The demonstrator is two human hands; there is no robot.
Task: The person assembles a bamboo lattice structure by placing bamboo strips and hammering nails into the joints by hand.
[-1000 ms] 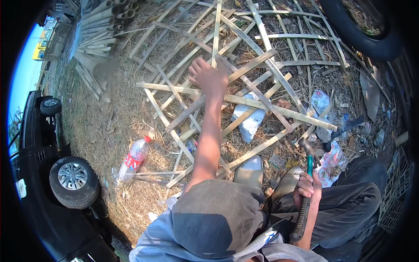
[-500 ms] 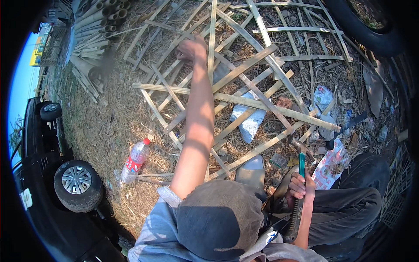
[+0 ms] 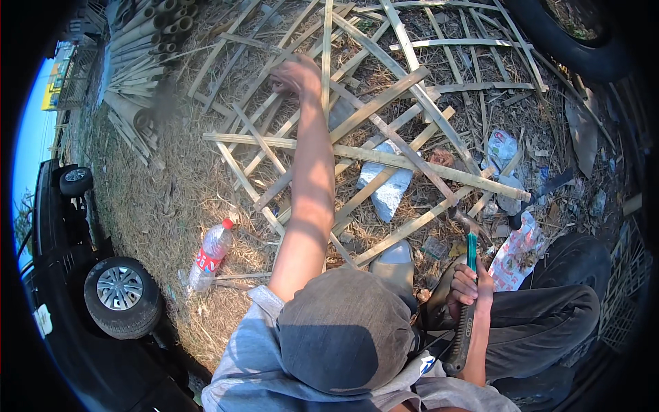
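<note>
My left arm reaches far forward over a lattice of crossed bamboo strips (image 3: 388,103) on the ground. At its end my left hand (image 3: 296,74) is closed, its fingers bent down among the strips at the lattice's far left part. What lies under the fingertips is hidden. Close to my body, my right hand (image 3: 470,288) is wrapped round the handle of a hammer (image 3: 472,254), dark with a green section near the head. The hammer points forward, its metal head beside the lattice's near right corner. A pale stone block (image 3: 386,182) sits beneath the crossing strips.
A plastic bottle (image 3: 211,255) with a red cap lies left of my arm. Bamboo poles (image 3: 147,34) are stacked at the far left. A parked black vehicle (image 3: 62,275) stands on the left. Printed wrappers (image 3: 516,254) and a dark-bladed tool (image 3: 549,189) lie to the right.
The whole view has shifted slightly left. The fingers of my left hand look a little less tightly curled, at about the same spot on the lattice. My right hand keeps the hammer.
</note>
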